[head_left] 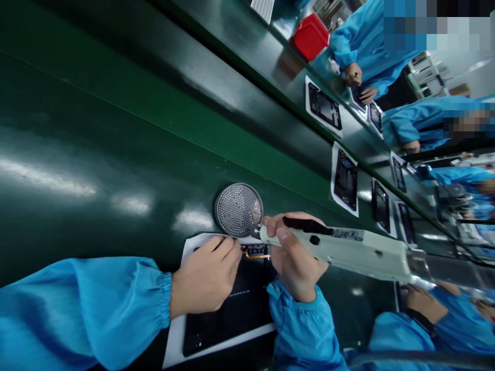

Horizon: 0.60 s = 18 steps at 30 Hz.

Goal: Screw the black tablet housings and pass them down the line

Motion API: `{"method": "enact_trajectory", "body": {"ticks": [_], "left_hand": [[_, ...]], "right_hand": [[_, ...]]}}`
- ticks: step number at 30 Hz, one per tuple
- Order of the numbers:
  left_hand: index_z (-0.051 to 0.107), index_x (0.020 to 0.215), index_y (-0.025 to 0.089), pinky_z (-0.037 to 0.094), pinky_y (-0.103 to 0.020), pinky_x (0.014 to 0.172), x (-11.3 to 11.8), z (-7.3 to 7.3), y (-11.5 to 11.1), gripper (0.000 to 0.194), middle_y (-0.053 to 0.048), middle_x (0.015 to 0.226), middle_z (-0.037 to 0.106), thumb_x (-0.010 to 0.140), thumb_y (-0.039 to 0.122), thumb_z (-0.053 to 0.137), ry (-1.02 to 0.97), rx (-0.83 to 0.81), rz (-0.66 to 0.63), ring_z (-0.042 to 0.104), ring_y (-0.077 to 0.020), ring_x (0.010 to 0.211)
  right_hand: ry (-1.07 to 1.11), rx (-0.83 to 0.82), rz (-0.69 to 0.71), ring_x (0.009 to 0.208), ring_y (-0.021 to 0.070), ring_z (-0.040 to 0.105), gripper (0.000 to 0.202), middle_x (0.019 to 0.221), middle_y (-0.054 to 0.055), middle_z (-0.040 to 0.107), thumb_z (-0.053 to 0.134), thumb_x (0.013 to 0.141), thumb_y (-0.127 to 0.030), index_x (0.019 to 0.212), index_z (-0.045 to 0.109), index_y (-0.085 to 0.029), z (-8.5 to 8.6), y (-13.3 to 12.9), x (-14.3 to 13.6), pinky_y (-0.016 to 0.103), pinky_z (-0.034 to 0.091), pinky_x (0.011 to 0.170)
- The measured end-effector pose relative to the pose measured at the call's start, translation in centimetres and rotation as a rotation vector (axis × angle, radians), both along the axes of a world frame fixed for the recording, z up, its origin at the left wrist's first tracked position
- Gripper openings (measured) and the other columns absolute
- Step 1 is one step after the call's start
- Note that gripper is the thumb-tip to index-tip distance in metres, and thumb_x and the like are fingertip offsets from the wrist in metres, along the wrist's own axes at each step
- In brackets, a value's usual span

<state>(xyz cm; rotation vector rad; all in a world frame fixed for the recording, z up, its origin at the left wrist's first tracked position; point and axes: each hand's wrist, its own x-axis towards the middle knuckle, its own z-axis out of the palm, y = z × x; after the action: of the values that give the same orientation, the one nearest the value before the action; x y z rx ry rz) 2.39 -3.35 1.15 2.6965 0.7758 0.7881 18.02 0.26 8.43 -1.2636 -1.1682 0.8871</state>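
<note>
A pale electric screwdriver [348,250] with a black lever lies across my right hand [296,252], whose fingers wrap round its front end. The driver's metal nose is at the lower right rim of a round grey screw tray [238,208] with many small holes. Below it, a black tablet-like device [232,314] rests on a white sheet [174,340]. My left hand [211,273] is closed at the device's upper edge, its bent fingertips against the left end of a small dark part with orange strips [257,251]. What those fingers grip is hidden.
Several similar devices on white sheets, one being a dark device [345,178], line the green conveyor to the right. A red bin [311,37] stands at the far side. Co-workers in blue sleeves work opposite, and a co-worker's hand [425,304] is close on my right.
</note>
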Motion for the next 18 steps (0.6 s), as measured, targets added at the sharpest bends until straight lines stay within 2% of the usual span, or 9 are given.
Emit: {"method": "enact_trajectory", "body": {"ticks": [13, 18], "left_hand": [[0.069, 0.12, -0.002, 0.043, -0.048, 0.092, 0.1, 0.02, -0.2, 0.041, -0.024, 0.121, 0.069, 0.092, 0.025, 0.057, -0.002, -0.005, -0.006, 0.063, -0.0355, 0.105], [0.07, 0.118, -0.002, 0.042, -0.048, 0.092, 0.05, 0.02, -0.16, 0.039, -0.024, 0.12, 0.069, 0.091, 0.025, 0.057, -0.018, 0.0, 0.003, 0.063, -0.0352, 0.104]], "right_hand": [[-0.012, 0.003, 0.001, 0.063, 0.0141, 0.063, 0.02, 0.066, -0.005, 0.065, 0.07, 0.078, -0.013, 0.094, 0.069, -0.024, -0.15, 0.23, 0.07, 0.039, 0.056, 0.077], [-0.022, 0.012, 0.036, 0.066, 0.014, 0.063, 0.022, 0.067, -0.004, 0.064, 0.069, 0.081, -0.013, 0.1, 0.07, -0.024, 0.0, 0.11, 0.14, 0.037, 0.056, 0.077]]}}
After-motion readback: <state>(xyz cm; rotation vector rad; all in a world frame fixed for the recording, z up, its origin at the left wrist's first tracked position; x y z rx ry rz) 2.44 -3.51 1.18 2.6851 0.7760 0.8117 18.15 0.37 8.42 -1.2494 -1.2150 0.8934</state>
